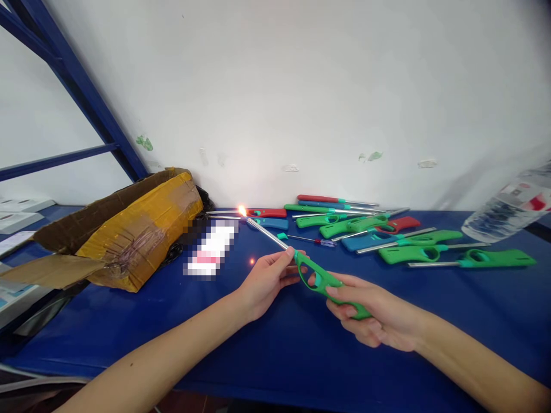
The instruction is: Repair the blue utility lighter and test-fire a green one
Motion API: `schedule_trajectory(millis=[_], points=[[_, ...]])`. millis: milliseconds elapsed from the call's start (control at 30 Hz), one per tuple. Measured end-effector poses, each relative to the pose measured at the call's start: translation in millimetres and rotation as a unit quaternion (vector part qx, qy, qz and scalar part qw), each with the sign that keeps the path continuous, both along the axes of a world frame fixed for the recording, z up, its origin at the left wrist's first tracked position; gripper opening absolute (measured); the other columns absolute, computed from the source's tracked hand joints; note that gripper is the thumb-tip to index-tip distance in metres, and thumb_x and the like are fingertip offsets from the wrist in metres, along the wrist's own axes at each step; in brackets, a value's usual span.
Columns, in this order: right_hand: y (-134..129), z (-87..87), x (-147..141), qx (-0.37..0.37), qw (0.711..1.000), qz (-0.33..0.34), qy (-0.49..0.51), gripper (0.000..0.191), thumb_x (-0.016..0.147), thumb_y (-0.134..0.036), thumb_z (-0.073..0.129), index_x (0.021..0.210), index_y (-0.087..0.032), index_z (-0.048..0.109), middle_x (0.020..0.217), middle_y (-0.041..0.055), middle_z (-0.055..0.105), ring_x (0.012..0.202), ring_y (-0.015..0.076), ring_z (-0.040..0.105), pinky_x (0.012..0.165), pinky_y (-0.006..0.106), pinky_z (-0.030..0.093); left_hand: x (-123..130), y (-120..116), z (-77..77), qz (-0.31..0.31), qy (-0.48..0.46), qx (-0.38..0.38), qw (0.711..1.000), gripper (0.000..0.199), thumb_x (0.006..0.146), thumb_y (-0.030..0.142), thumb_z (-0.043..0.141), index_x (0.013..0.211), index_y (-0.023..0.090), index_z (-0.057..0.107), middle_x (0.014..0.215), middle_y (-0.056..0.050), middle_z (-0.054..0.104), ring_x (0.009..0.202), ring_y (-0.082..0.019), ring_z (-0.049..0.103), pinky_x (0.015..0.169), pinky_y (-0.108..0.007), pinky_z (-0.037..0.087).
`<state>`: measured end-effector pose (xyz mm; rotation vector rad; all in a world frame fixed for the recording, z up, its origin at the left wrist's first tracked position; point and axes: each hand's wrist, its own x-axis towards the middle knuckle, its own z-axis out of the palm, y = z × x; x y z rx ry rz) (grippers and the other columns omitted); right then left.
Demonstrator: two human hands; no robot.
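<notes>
A green long-necked lighter (329, 279) slants up to the left above the blue table, a flame (242, 211) burning at its metal tip. My right hand (370, 310) is wrapped round its handle, with a finger at the teal trigger. My left hand (273, 281) pinches the lighter where the metal tube meets the handle. Behind my hands lie several more lighters in green, red and blue, among them a green lighter (497, 258) at the right. A small screwdriver (322, 242) with a clear handle rests near a little teal piece (282, 236).
An open cardboard box (142, 229) wrapped in yellow tape stands at the left. A large clear plastic bottle (508, 201) tilts at the right. White boxes (21, 221) sit at the far left by a blue metal frame (81, 74). A white wall rises behind the blue table (258, 355).
</notes>
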<state>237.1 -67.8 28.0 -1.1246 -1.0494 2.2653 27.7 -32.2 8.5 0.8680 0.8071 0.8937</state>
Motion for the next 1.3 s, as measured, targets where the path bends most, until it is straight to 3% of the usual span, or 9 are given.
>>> schedule_trajectory(millis=[400,633,833,1100,1300], points=[[0.7,-1.3,0.1,0.002,1.0,0.001,0.012,0.022,0.091,-0.036,0.06,0.112,-0.029,0.053,0.063,-0.0092,0.037,0.039,0.0016,0.015,0.033,0.016,0.012,-0.4,0.4,-2.2,-0.003,0.0,0.007,1.0,0.05,0.077,0.058,0.073,0.101,0.013,0.072,0.089,-0.008,0.068,0.087,-0.019,0.06,0.085,-0.033,0.044],[-0.6,-1.0,-0.5,0.001,1.0,0.0,0.018,0.031,0.09,-0.035,0.062,0.118,-0.031,0.05,0.066,-0.0086,0.039,0.04,0.0011,0.019,0.035,0.015,0.014,-0.9,1.7,-3.0,0.001,0.007,0.002,1.0,0.047,0.079,0.057,0.072,0.101,0.015,0.072,0.098,-0.009,0.069,0.09,-0.019,0.061,0.084,-0.031,0.044],[-0.5,0.5,1.1,0.025,0.997,-0.015,0.065,0.03,0.087,-0.037,0.063,0.112,-0.024,0.053,0.075,-0.0026,0.052,0.048,0.0052,0.047,0.04,0.016,0.032,0.0,0.4,-1.6,-0.001,0.007,0.017,1.0,0.048,0.08,0.058,0.07,0.1,0.015,0.073,0.097,-0.009,0.069,0.092,-0.02,0.061,0.083,-0.03,0.044],[4.0,2.0,1.9,-0.016,0.997,-0.025,0.073,0.013,0.092,-0.032,0.056,0.1,-0.023,0.055,0.07,-0.0054,0.047,0.04,0.0003,0.025,0.034,0.013,0.017,1.0,0.9,-4.1,-0.012,0.014,0.023,1.0,0.047,0.083,0.058,0.067,0.102,0.016,0.074,0.097,-0.009,0.069,0.092,-0.02,0.061,0.082,-0.03,0.044],[0.4,0.5,-5.4,-0.011,0.999,-0.03,0.024,0.018,0.093,-0.041,0.057,0.1,-0.025,0.053,0.067,-0.0078,0.04,0.04,0.0008,0.018,0.033,0.013,0.013,-0.4,1.5,-2.8,-0.022,0.019,0.023,0.999,0.047,0.082,0.057,0.068,0.103,0.015,0.073,0.096,-0.009,0.069,0.091,-0.02,0.061,0.083,-0.031,0.044]])
